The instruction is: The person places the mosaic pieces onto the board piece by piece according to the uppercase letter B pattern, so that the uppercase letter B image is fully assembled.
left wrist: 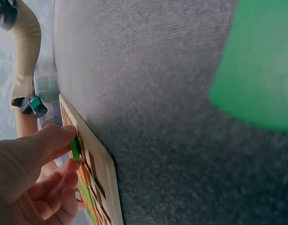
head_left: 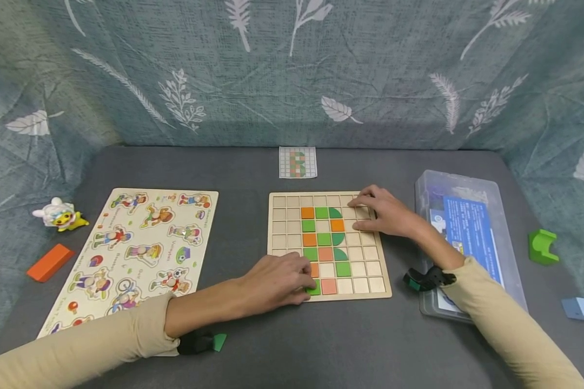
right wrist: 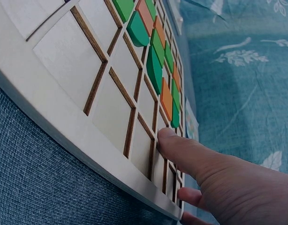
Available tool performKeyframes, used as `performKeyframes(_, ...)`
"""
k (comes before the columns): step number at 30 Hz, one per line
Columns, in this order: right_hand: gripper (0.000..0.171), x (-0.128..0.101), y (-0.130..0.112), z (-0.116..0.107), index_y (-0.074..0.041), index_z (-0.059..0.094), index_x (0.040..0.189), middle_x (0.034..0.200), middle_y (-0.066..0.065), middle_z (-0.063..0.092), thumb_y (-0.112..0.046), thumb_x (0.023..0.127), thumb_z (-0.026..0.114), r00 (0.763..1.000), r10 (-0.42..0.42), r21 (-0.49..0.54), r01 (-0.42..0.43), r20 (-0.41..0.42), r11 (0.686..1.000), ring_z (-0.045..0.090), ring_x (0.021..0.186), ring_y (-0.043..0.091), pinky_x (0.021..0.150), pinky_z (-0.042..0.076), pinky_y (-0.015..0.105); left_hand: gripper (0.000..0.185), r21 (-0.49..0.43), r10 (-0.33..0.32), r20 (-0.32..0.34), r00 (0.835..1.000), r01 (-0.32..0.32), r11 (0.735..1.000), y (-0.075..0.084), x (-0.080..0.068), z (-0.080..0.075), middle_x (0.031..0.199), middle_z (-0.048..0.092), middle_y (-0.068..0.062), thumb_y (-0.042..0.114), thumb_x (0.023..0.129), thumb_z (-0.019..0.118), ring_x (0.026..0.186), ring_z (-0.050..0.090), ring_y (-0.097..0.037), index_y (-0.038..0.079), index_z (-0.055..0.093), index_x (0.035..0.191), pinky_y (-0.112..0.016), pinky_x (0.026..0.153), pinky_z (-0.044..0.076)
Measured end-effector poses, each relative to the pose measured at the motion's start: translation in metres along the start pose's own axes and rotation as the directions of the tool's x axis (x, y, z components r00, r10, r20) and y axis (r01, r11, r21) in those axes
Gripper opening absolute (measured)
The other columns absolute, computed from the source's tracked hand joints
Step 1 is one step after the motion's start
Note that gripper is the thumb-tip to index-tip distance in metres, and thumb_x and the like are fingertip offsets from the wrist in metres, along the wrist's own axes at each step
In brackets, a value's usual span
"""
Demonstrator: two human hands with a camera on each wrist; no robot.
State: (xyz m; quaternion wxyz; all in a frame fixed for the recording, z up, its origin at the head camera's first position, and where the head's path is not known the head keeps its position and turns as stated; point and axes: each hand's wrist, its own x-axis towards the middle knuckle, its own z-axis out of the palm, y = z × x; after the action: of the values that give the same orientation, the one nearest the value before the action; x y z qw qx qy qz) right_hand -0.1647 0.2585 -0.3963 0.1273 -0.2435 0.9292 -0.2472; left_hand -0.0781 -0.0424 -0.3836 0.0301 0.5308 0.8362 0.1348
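A wooden grid board [head_left: 360, 296] lies on the dark table with orange, green and pink square tiles and several dark green rounded pieces in its cells. At the board's near left corner my left hand [head_left: 279, 278] pinches a green square tile [left wrist: 75, 149] between thumb and finger. That tile stands tilted at the board's edge in the left wrist view. My right hand [head_left: 391, 213] reaches over the far right part of the board, fingers extended. In the right wrist view its thumb [right wrist: 174, 140] rests on the grid among bare cells, with nothing held.
Behind the board lies a small pattern card [head_left: 298, 162]. On the left are a sports picture puzzle [head_left: 170, 259], an orange block [head_left: 50, 263] and a toy figure [head_left: 60, 215]. A clear plastic box [head_left: 491, 189], a green arch block [head_left: 543, 247] and a blue block [head_left: 581, 308] are at the right.
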Motion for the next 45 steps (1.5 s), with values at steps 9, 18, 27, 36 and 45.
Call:
performKeyframes(9,0.045,0.002,-0.002,0.0,-0.012,0.061,0.129,0.13,0.019,0.047,-0.026,0.088,0.072,1.0,0.0,0.003,0.0,0.002,1.0,0.044,0.108,0.032,0.082,0.037,0.043,0.013,-0.078,-0.076,0.072,0.995,0.082,0.994,-0.002,-0.026,-0.01,0.1,0.059,0.006,0.03,0.091,0.067,0.079,0.049,-0.005,0.026,0.073,0.102,-0.014,0.052,0.035)
performKeyframes(18,0.046,0.0,0.001,-0.002,-0.012,0.06,0.13,0.131,0.019,0.046,-0.026,0.088,0.072,1.0,0.011,-0.003,-0.011,0.01,1.0,0.044,0.111,0.033,0.084,0.038,0.046,0.033,-0.328,-0.186,0.038,0.982,0.188,0.926,-0.019,-0.131,-0.021,0.108,0.058,0.018,0.041,0.087,0.07,0.095,0.056,0.003,0.03,0.068,0.118,-0.022,0.075,0.05)
performKeyframes(27,0.046,-0.002,0.0,0.0,-0.012,0.06,0.13,0.131,0.018,0.046,-0.026,0.088,0.072,1.0,0.02,0.004,-0.02,0.019,1.0,0.044,0.108,0.03,0.082,0.036,0.042,0.039,-0.33,-0.148,0.014,0.989,0.145,0.933,-0.012,-0.158,-0.01,0.11,0.053,0.018,0.043,0.085,0.07,0.092,0.052,0.005,0.032,0.065,0.122,-0.017,0.069,0.047)
performKeyframes(36,0.047,0.0,-0.003,0.0,-0.012,0.06,0.131,0.131,0.018,0.046,-0.026,0.088,0.072,0.999,0.026,0.008,-0.026,0.02,1.0,0.044,0.108,0.03,0.082,0.036,0.042,0.026,-0.294,-0.118,-0.015,0.993,0.108,0.95,-0.012,-0.158,-0.005,0.108,0.053,0.015,0.039,0.086,0.071,0.088,0.048,0.005,0.03,0.07,0.11,-0.014,0.066,0.045)
performKeyframes(45,0.046,-0.001,-0.001,0.001,-0.011,0.06,0.13,0.13,0.019,0.046,-0.026,0.088,0.072,1.0,0.011,0.01,-0.011,0.012,1.0,0.044,0.108,0.032,0.082,0.037,0.043,0.02,-0.26,-0.057,-0.061,0.997,0.039,0.965,-0.011,-0.141,-0.004,0.105,0.058,0.015,0.03,0.09,0.068,0.086,0.054,0.005,0.027,0.068,0.11,-0.011,0.068,0.044)
